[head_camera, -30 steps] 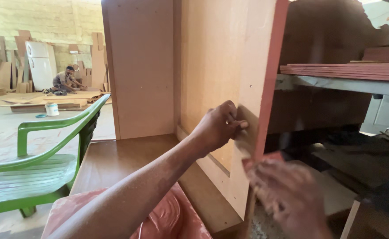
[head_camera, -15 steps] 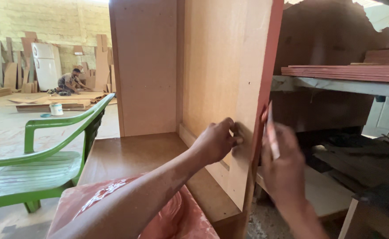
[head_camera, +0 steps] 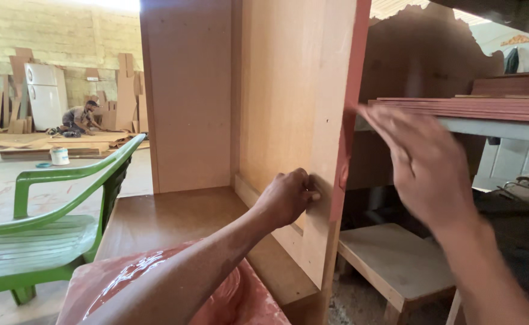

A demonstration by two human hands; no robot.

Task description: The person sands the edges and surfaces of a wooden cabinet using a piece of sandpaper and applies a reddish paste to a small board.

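Observation:
A wooden cabinet lies open in front of me, its light side panel standing upright with a red strip along the front edge. My left hand rests against the inner face of that panel, close to the front edge, fingers curled and thumb pressed to the wood. I cannot make out anything between its fingers. My right hand is raised outside the cabinet, just right of the red strip, blurred by motion, fingers spread and nothing visible in it. A glossy pink cloth covers my lap.
A green plastic chair stands at the left. The cabinet's brown bottom board and back panel lie ahead. Red-edged boards are stacked on a shelf at the right, a low wooden platform below. Far left, a person sits among board offcuts.
My right hand, which was at the panel's front edge with a thin piece, has lifted up and to the right and spread open. My left hand stays on the panel.

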